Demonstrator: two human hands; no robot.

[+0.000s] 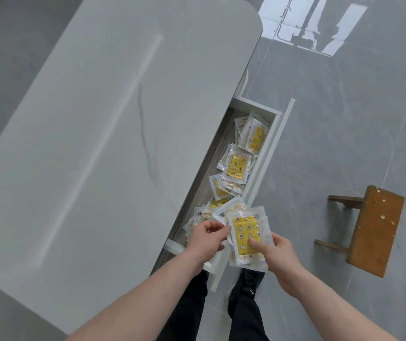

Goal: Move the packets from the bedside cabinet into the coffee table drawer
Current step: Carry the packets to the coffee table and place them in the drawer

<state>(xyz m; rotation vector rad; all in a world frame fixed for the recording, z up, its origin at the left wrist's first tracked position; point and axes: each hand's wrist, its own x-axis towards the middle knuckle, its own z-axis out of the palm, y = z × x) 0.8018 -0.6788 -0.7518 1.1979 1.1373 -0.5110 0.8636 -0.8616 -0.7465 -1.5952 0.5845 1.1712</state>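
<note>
While the right hand grips packets, the left hand seemingly pinches one.

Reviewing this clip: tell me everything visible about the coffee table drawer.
The coffee table drawer is pulled open from under the pale marble-look tabletop. It is long and narrow, with white walls, a white front panel and a grey wood-grain floor. Clear packets with yellow printed inserts lie scattered along it, some overlapping. At its near end the left hand and right hand hold a fanned bunch of packets above it; neither hand visibly touches the drawer.
</note>
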